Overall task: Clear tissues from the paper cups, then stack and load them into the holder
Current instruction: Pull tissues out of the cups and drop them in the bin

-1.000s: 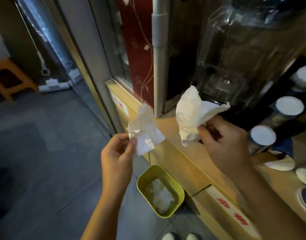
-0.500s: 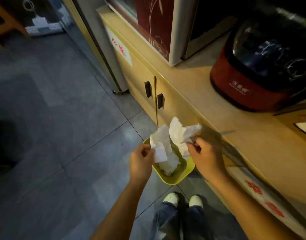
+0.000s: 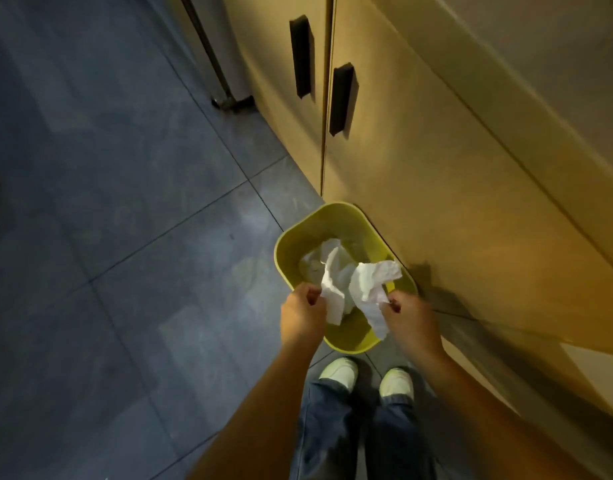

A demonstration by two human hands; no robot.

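Observation:
My left hand (image 3: pixel 303 315) pinches a crumpled white tissue (image 3: pixel 333 296) over the near rim of a yellow-green bin (image 3: pixel 291 237) on the floor. A second crumpled tissue (image 3: pixel 372 289) hangs from my right hand (image 3: pixel 410 315), also over the bin's near side. More white tissue (image 3: pixel 327 249) lies inside the bin. The paper cups and the holder are out of view.
The bin stands against a tan cabinet (image 3: pixel 419 168) with two black door handles (image 3: pixel 341 98). Grey floor tiles (image 3: pixel 125 237) spread to the left. My two white shoes (image 3: pixel 339 372) stand just behind the bin.
Both hands have come down from counter height to just above the bin, carrying the tissues. The view has tilted downward, and the counter top and cups have left the frame.

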